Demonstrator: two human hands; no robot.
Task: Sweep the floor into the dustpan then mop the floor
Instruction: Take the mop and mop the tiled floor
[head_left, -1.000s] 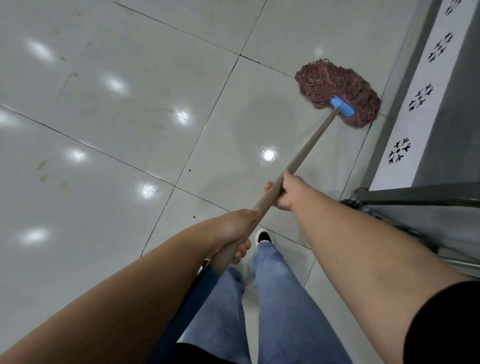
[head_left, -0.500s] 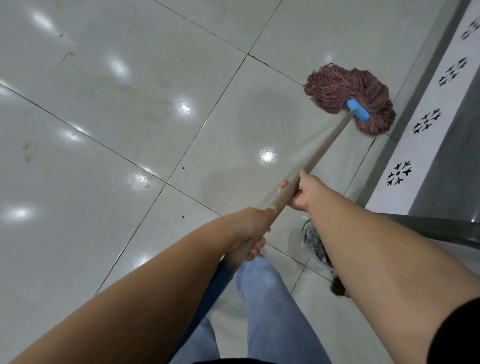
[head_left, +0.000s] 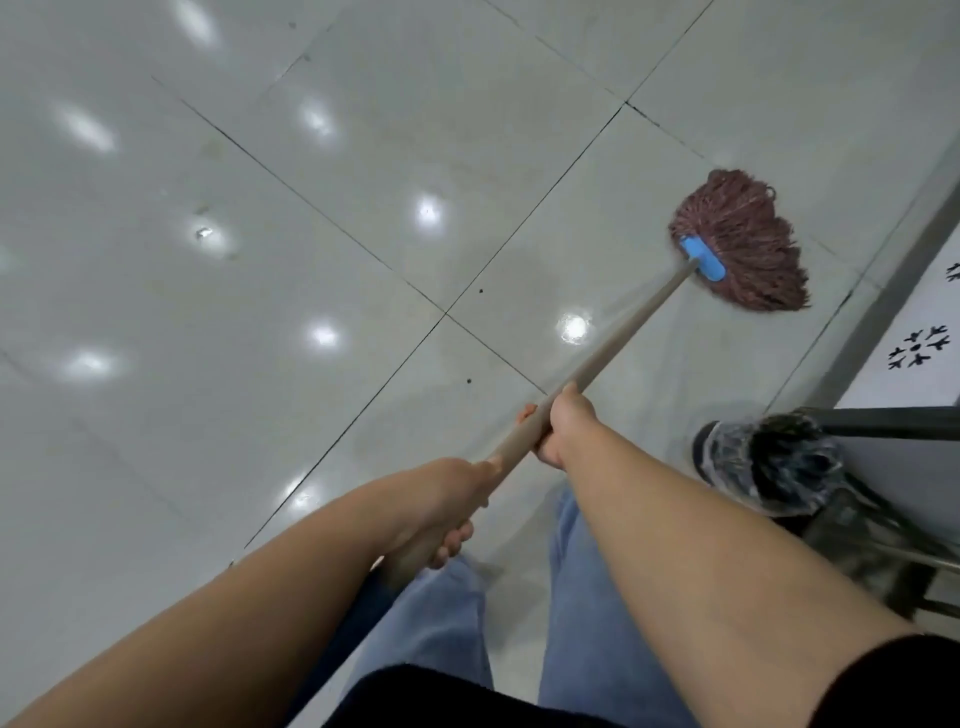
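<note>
Mopping goes best with even strokes: your left hand (head_left: 441, 506) grips the low end of the mop handle (head_left: 613, 351), your right hand (head_left: 563, 428) wraps it higher up. Beyond your right hand, the mop head (head_left: 748, 239) lies on the floor (head_left: 260, 312); keep its strands flat.

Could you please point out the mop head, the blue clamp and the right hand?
mop head (head_left: 743, 234), head view, on the reddish strands.
blue clamp (head_left: 702, 258), head view, mid-clamp.
right hand (head_left: 566, 423), head view, back of hand.

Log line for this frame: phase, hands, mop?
phase: mopping | left hand: grips handle, lower | right hand: grips handle, higher | mop head: on floor, near wall
</note>
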